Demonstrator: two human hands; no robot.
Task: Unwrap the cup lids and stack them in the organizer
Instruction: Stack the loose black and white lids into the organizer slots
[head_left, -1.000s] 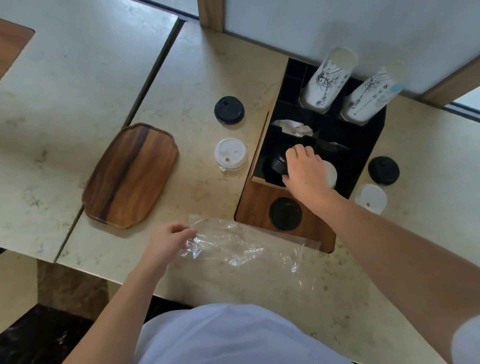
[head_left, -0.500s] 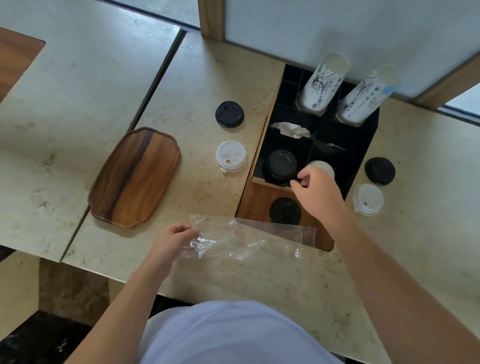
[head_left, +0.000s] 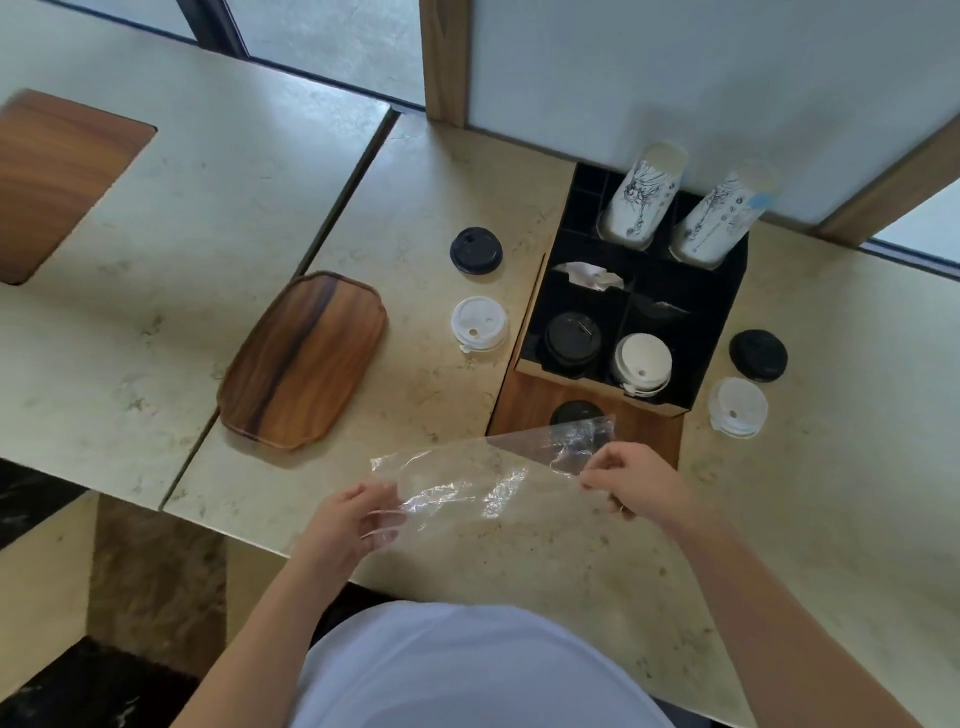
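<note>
Fingers pinch plastic wrap — both hands.

text: none legible | paper cups: ink drawings only, no readable lettering

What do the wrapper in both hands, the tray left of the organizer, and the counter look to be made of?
Wrapper: thin clear plastic film, glossy; it is see-through and creased with bright glints. Tray: wood or a wood-look laminate, smooth satin; brown grain streaks run its length. Counter: pale stone or stone-look surface, polished; faint mottled veining, soft reflections.
</note>
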